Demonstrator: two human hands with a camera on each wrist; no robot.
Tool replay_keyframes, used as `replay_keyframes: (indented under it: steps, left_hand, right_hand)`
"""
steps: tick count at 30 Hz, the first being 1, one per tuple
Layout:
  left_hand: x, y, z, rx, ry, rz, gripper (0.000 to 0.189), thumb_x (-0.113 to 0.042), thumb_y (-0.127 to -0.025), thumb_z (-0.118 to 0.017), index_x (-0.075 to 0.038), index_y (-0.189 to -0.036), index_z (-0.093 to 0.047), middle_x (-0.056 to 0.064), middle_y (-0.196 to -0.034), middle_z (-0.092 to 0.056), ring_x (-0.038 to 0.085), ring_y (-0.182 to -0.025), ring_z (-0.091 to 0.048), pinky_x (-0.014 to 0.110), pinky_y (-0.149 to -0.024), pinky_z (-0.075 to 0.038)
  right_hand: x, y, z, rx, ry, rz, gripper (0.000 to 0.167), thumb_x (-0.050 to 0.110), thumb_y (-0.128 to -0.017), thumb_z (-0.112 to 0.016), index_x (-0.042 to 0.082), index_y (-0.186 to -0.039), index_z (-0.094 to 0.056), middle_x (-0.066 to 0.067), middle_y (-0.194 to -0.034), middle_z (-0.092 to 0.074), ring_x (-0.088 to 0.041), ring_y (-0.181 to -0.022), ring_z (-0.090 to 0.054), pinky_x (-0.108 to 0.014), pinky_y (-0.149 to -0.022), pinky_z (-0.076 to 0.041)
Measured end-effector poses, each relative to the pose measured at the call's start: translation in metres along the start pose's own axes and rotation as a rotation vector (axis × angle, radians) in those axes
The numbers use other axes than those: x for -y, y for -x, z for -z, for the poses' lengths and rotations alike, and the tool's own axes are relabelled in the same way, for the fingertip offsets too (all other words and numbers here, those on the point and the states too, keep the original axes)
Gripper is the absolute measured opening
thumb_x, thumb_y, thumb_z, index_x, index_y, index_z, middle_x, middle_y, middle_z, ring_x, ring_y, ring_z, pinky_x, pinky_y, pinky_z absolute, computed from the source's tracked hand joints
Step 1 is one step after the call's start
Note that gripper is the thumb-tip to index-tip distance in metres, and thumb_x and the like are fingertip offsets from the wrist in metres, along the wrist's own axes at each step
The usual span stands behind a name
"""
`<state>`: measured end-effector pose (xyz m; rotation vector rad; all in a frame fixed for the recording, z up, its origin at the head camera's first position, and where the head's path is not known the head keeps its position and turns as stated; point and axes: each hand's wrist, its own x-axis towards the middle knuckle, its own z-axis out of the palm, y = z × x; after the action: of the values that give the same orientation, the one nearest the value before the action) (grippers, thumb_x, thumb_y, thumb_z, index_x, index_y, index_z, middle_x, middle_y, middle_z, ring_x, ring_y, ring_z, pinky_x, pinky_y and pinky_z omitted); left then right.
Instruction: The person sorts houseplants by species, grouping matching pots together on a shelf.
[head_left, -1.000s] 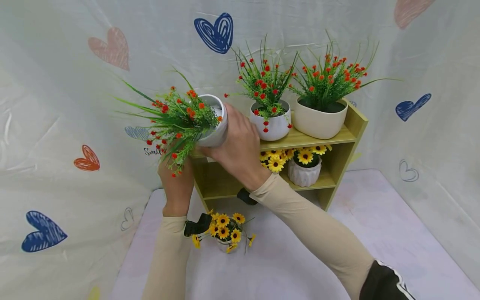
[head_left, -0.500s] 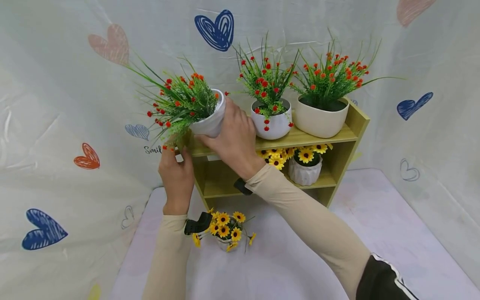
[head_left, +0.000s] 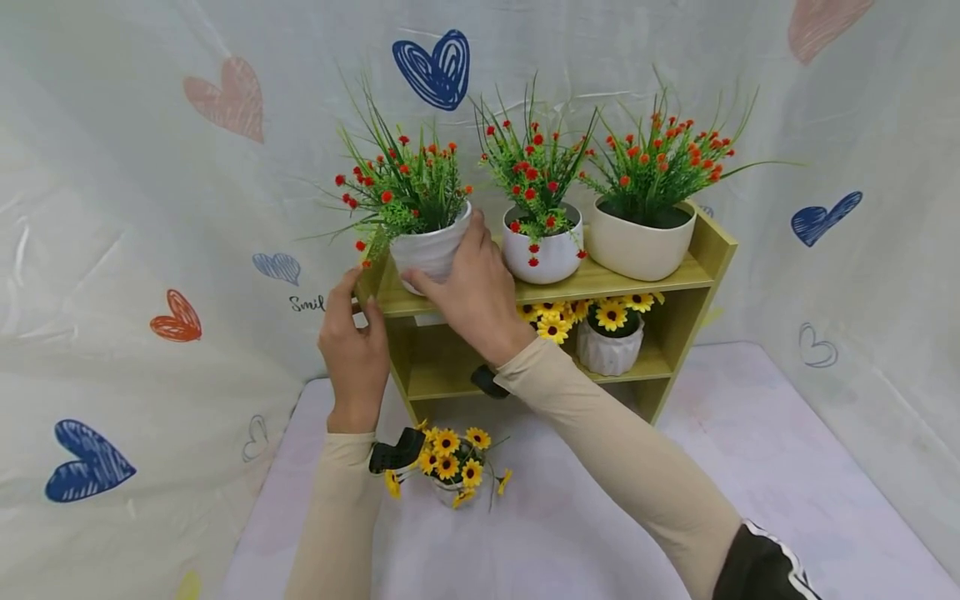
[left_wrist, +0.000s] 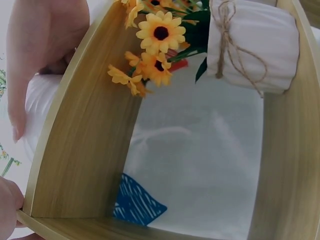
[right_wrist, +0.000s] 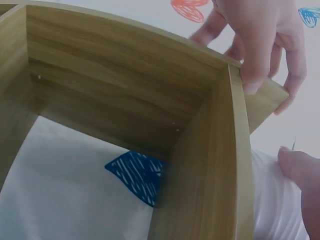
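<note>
A ribbed white flower pot (head_left: 423, 254) of red-flowered grass stands nearly upright at the left end of the wooden shelf's (head_left: 442, 371) top board. My right hand (head_left: 480, 296) grips it, thumb across the front and fingers round its right side near the rim. With my left hand (head_left: 352, 354) I hold the shelf's upper left corner. In the right wrist view, that left hand (right_wrist: 260, 40) has its thumb and fingers on either side of the end panel, and the pot (right_wrist: 275, 205) shows just beyond the board.
Two more red-flowered pots, one white (head_left: 543, 250) and one cream (head_left: 641, 242), stand along the top board. Yellow-flowered pots, one of them fluted (head_left: 609, 346), sit in the compartment below. Another yellow-flowered plant (head_left: 450, 467) stands on the table before the shelf.
The held flower pot has turned from tilted leftward to nearly upright and come down at the top board's left end. My left hand, earlier partly hidden by foliage, now shows at the shelf corner.
</note>
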<state>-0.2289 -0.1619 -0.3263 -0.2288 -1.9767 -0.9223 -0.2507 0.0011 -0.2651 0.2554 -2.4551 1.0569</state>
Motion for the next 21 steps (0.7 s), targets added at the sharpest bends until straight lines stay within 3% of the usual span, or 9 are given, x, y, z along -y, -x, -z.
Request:
replay_keyframes:
  steps: [6,10,13,17,21]
  left_hand:
    - [0.0,0.0,0.0,0.005,0.002,-0.004,0.035,-0.004,-0.108,-0.057,0.002,-0.142,-0.059,0.025,-0.134,-0.066,0.045,-0.103,-0.07,0.054,-0.07,-0.062]
    - [0.001,0.0,0.0,0.005,-0.001,-0.012,0.035,-0.005,-0.108,-0.057,0.003,-0.142,-0.059,0.026,-0.132,-0.066,0.045,-0.103,-0.07,0.054,-0.07,-0.062]
    - [0.002,0.0,0.0,0.011,0.006,-0.016,0.036,-0.006,-0.109,-0.056,0.004,-0.143,-0.059,0.026,-0.131,-0.066,0.044,-0.103,-0.07,0.053,-0.071,-0.063]
    - [0.001,-0.001,0.0,0.011,0.011,-0.011,0.035,-0.006,-0.108,-0.057,0.004,-0.142,-0.059,0.026,-0.13,-0.067,0.043,-0.103,-0.07,0.053,-0.072,-0.063]
    - [0.0,-0.001,0.0,0.005,0.007,-0.001,0.035,-0.004,-0.107,-0.058,0.004,-0.141,-0.059,0.026,-0.129,-0.067,0.045,-0.103,-0.07,0.055,-0.072,-0.063]
  right_hand:
    - [-0.009,0.029,0.001,-0.049,0.041,0.144,0.117,0.05,-0.09,-0.083,-0.006,-0.166,-0.013,-0.026,-0.168,-0.029,-0.039,-0.151,-0.041,-0.05,-0.118,-0.043]
    - [-0.021,0.068,0.002,-0.141,0.053,0.309,0.104,0.043,-0.089,-0.086,-0.006,-0.161,-0.03,-0.026,-0.163,-0.036,-0.04,-0.148,-0.042,-0.052,-0.119,-0.041]
    - [-0.036,0.101,0.003,-0.191,-0.003,0.396,0.089,0.033,-0.088,-0.089,-0.006,-0.154,-0.043,-0.026,-0.155,-0.045,-0.04,-0.141,-0.048,-0.053,-0.115,-0.043]
    - [-0.061,0.142,-0.004,-0.203,-0.084,0.42,0.071,0.017,-0.086,-0.089,-0.005,-0.144,-0.054,-0.022,-0.143,-0.054,-0.037,-0.132,-0.055,-0.052,-0.108,-0.049]
    - [-0.089,0.175,-0.017,-0.158,-0.125,0.345,0.058,0.01,-0.088,-0.085,-0.002,-0.138,-0.059,-0.017,-0.136,-0.059,-0.032,-0.125,-0.059,-0.052,-0.1,-0.053]
